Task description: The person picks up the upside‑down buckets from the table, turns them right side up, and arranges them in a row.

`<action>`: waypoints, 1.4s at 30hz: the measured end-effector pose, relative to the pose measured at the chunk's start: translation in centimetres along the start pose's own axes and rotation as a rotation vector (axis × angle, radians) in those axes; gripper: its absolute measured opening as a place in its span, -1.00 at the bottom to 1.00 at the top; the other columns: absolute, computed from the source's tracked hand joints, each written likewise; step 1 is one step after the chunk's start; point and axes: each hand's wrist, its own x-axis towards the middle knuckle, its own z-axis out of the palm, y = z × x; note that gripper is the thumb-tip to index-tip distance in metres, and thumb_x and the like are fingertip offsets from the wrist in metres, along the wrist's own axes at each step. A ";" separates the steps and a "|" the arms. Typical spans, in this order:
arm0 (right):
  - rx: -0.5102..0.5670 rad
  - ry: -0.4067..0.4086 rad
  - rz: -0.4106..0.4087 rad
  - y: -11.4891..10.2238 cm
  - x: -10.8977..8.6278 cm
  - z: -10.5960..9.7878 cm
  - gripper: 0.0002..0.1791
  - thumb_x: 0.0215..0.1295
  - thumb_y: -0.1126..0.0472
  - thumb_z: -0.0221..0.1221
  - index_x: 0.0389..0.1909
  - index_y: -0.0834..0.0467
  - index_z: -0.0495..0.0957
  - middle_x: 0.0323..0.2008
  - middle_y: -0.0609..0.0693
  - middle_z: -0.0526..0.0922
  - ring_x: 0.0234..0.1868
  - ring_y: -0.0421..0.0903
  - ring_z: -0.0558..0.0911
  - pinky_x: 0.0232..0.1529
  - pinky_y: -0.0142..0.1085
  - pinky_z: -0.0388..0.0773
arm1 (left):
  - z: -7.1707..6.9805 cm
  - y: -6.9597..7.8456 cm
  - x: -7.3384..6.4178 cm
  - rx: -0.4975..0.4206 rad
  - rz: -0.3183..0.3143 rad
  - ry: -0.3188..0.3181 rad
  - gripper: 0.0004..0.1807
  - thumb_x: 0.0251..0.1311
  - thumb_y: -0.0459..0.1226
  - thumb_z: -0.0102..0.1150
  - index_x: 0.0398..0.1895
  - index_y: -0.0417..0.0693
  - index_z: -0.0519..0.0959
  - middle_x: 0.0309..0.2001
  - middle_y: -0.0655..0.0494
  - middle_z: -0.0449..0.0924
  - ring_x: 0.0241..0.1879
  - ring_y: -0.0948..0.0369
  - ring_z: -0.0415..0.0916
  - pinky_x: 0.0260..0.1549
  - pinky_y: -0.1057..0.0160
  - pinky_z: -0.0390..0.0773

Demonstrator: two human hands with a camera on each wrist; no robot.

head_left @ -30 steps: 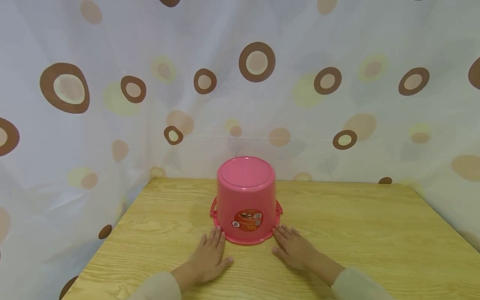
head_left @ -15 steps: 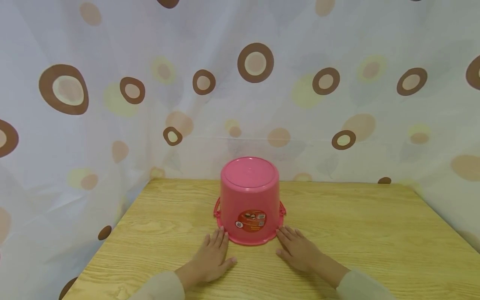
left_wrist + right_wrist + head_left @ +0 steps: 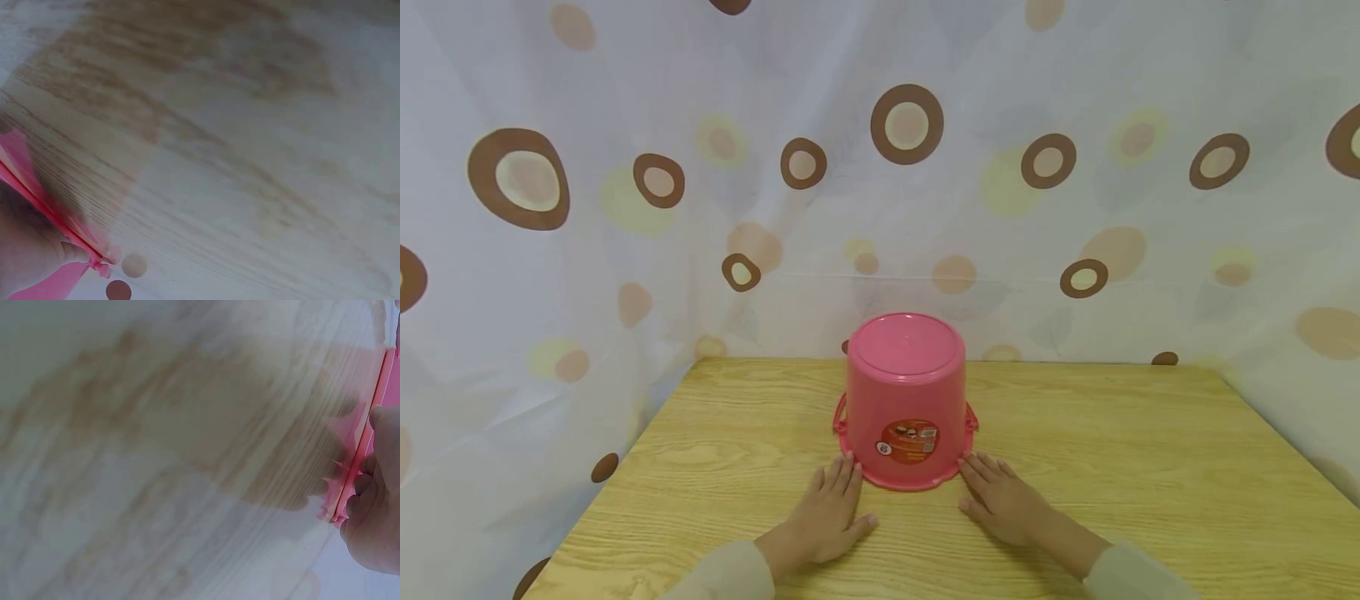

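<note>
A pink plastic bucket (image 3: pixel 906 392) stands upside down on the wooden table, its base up and a round red label (image 3: pixel 910 442) facing me. Flat beside the bucket's lower left edge lies my left hand (image 3: pixel 822 512), straight fingertips against the rim. At the lower right edge my right hand (image 3: pixel 1011 504) touches the rim likewise, palm down. In the left wrist view the hand (image 3: pixel 31 250) is partly cut off beside the pink rim (image 3: pixel 50 215). The right wrist view has the other hand (image 3: pixel 380 506) at the rim (image 3: pixel 362 447). Whatever is under the bucket is hidden.
The light wooden table (image 3: pixel 1112 450) reaches back to a white curtain (image 3: pixel 985 217) with brown and beige circles, which also hangs along both sides. The bucket's handle ends (image 3: pixel 973 418) stick out at its sides.
The bucket has slid slightly to the right on the table, and both hands have shifted along with it at its rim. The view has turned a little to the right.
</note>
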 end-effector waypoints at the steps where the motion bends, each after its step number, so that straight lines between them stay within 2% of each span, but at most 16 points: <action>1: -0.004 0.005 -0.002 0.0 -0.1 0.0 -0.38 0.41 0.01 -0.09 0.28 0.40 0.22 0.32 0.34 0.22 0.35 0.31 0.18 0.27 0.19 0.12 | 0.0 0.0 0.0 -0.002 0.001 0.001 -0.19 0.35 0.14 -0.32 0.40 -0.33 0.01 0.44 -0.29 -0.13 0.44 -0.12 -0.16 0.33 -0.16 0.00; 24: -0.041 0.055 -0.038 0.9 -1.4 0.2 -0.40 0.41 0.02 -0.08 0.28 0.37 0.24 0.31 0.32 0.25 0.33 0.31 0.21 0.23 0.21 0.17 | 0.5 -0.3 0.3 -0.021 0.043 -0.028 -0.18 0.35 0.19 -0.42 0.44 -0.24 -0.06 0.47 -0.17 -0.21 0.46 -0.06 -0.23 0.36 -0.14 -0.07; 42: -0.062 0.067 -0.035 1.2 -2.1 0.1 -0.40 0.39 0.00 -0.06 0.28 0.35 0.26 0.29 0.30 0.29 0.30 0.34 0.25 0.19 0.24 0.21 | -0.2 0.8 0.4 -0.020 0.042 -0.040 -0.19 0.34 0.18 -0.40 0.43 -0.25 -0.02 0.46 -0.19 -0.17 0.46 -0.06 -0.20 0.36 -0.12 -0.05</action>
